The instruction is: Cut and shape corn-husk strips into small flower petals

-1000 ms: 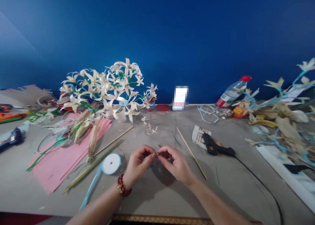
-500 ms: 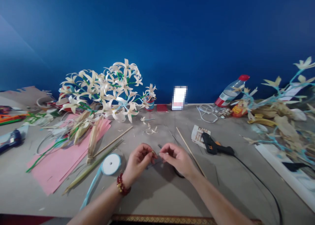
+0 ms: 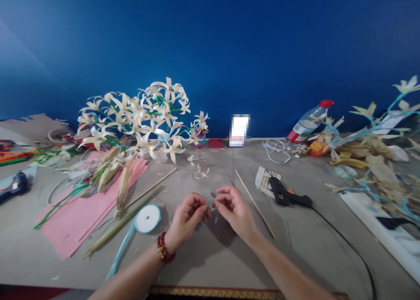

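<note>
Above the middle of the table, my left hand and my right hand come together with only a narrow gap between their fingertips. Thumb and fingers of each are closed in a pinch. A tiny pale piece shows at the fingertips, too small to name. The metal tip of a tool pokes out behind my right fingers, the rest hidden by the hand. Left of my left hand lies a roll of light blue tape, its loose end trailing toward me. A thin wooden stick rests to the right of my right hand.
White flowers on green stems stand at back left, near pink paper sheets. A black glue gun with its cord lies at right, before a tilted bottle. A white power strip edges the right side.
My fingertips have drawn a little closer and lower, and the right fingers have shifted their hold. The dark loop seen under my right hand is now out of sight. Everything else stays put.
</note>
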Motion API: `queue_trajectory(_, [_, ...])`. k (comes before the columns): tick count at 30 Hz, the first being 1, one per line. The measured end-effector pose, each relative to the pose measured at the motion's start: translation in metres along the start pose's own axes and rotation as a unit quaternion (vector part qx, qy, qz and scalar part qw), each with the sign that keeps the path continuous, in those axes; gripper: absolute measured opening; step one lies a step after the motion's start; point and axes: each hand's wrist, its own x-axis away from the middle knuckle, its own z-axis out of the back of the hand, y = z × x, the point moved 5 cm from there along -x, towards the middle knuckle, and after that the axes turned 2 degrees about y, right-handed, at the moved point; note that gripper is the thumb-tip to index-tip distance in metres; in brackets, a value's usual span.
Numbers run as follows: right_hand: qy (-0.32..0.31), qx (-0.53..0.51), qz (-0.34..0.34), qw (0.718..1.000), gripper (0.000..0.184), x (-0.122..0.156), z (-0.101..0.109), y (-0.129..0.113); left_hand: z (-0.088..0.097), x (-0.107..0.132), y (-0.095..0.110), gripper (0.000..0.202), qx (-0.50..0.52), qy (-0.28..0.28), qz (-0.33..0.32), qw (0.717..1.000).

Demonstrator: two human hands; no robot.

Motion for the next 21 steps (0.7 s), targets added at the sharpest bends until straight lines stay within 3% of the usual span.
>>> queue_trajectory(4, [-0.012, 0.16, 0.084, 0.984, 0.003, 0.005, -0.002, -0.006, -0.001, -0.001, 0.003, 0.02, -0.004, -0.003, -0.008, 1.0])
queue_trajectory(7, [-0.024, 0.24, 0.125, 0.962, 0.011, 0.008, -0.005, -0.01, 0.0, -0.001, 0.003, 0.019, -0.015, -0.002, -0.011, 1.0])
queue_trajectory(11, [-0.023, 0.272, 0.159, 0.949, 0.013, 0.008, -0.006, -0.015, 0.001, 0.0, 0.002, 0.018, -0.051, -0.005, -0.017, 0.999])
queue_trajectory(21, [-0.02, 0.309, 0.164, 0.937, 0.013, 0.009, -0.005, -0.02, 0.001, 0.0, 0.0, 0.019, -0.054, 0.001, -0.02, 0.998])
